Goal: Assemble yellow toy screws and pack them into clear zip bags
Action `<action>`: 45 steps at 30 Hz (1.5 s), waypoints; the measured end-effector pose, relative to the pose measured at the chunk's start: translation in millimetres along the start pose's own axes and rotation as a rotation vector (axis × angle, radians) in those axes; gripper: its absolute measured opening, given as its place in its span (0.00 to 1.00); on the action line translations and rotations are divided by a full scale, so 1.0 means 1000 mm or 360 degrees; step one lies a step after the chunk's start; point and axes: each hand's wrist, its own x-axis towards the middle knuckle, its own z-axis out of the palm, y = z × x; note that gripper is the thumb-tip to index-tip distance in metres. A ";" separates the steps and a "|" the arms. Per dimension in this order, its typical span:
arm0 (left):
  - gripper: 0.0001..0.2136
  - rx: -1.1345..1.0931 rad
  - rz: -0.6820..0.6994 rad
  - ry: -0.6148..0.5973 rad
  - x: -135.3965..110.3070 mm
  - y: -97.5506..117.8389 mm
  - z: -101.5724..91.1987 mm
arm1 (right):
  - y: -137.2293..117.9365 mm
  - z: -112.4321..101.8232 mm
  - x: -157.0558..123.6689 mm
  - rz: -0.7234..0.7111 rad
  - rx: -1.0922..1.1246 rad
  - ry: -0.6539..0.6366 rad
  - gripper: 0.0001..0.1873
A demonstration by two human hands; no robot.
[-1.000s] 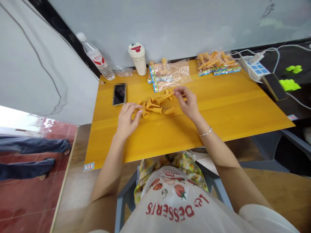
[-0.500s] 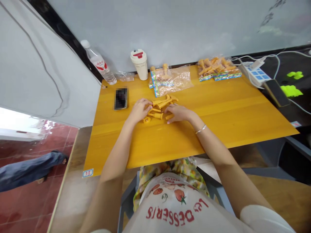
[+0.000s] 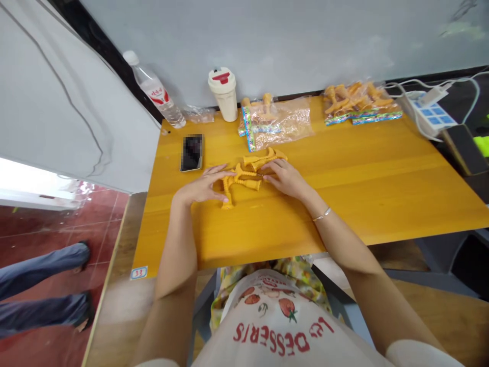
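Note:
Several yellow plastic toy hammers lie loosely together on the table. My left hand (image 3: 204, 186) curves around an upright-lying toy hammer (image 3: 227, 195) with a ribbed shaft and flared end, thumb near that end and fingers by its head. Close beside it lie another toy hammer's smooth handle (image 3: 252, 185) and a ribbed handle. My right hand (image 3: 284, 177) reaches over the right side of the pile, fingers apart, the tips touching the rear toy hammers (image 3: 263, 159). What lies beneath its palm is hidden.
Clear bags of toy hammers (image 3: 275, 125) lie at the back centre, with more bagged hammers (image 3: 355, 104) at back right. A cup (image 3: 225, 99), a water bottle (image 3: 156, 97) and a phone (image 3: 192, 153) stand or lie left. A power strip (image 3: 435, 114) with cables is far right.
My left hand has shifted left and toward me, turning a toy hammer so its flared end points toward me. My right hand has moved slightly up and away, over the rear hammers.

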 end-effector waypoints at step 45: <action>0.22 0.0555 -0.0213 0.0078 -0.073 0.112 0.100 | 0.000 -0.022 -0.009 0.0146 -0.0125 -0.0583 0.15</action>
